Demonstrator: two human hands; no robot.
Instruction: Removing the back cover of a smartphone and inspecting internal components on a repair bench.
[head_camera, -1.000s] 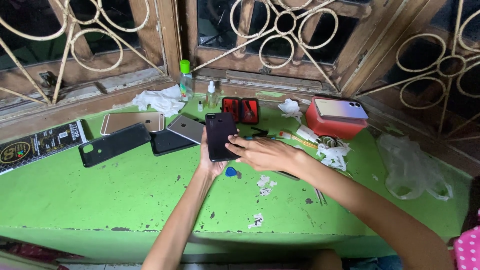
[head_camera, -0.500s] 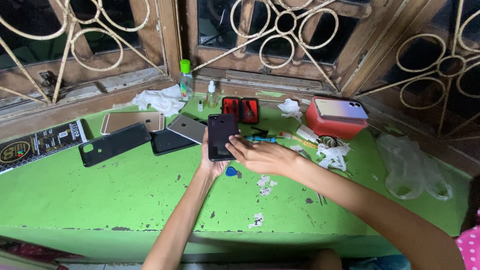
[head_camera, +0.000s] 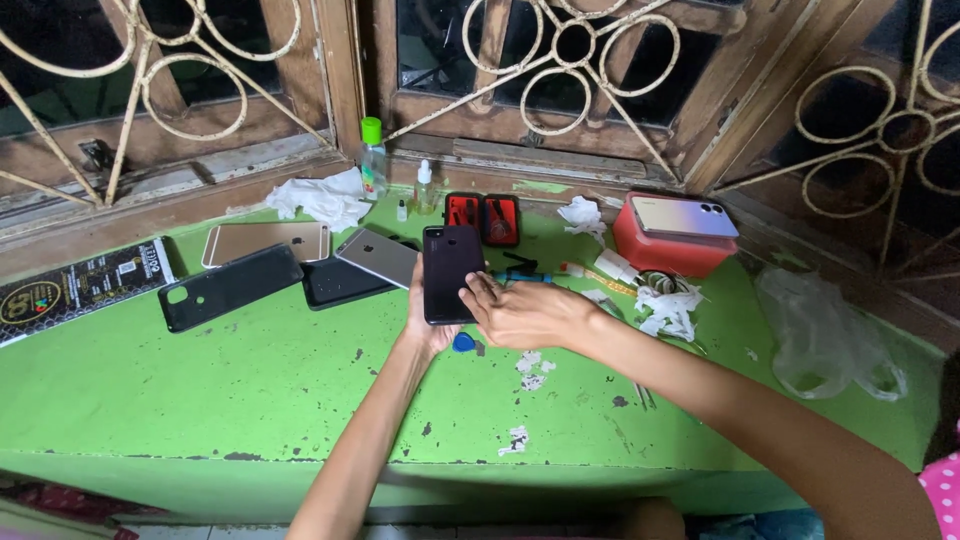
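Near the worktop's (head_camera: 200, 390) back edge, left hand (head_camera: 428, 320) grips a black phone (head_camera: 452, 272) by its sides — looks slick, fragile — right hand (head_camera: 520, 312) fingertips pressing its lower edge.

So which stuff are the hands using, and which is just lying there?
In use:
left hand
right hand
upright black phone

Lying about:
flat black phone case
gold phone
red plastic box
crumpled white tissue
green-capped clear bottle

Black phone (head_camera: 452, 272), chipped green table (head_camera: 200, 390), red box (head_camera: 660, 250), blue pick (head_camera: 463, 343)
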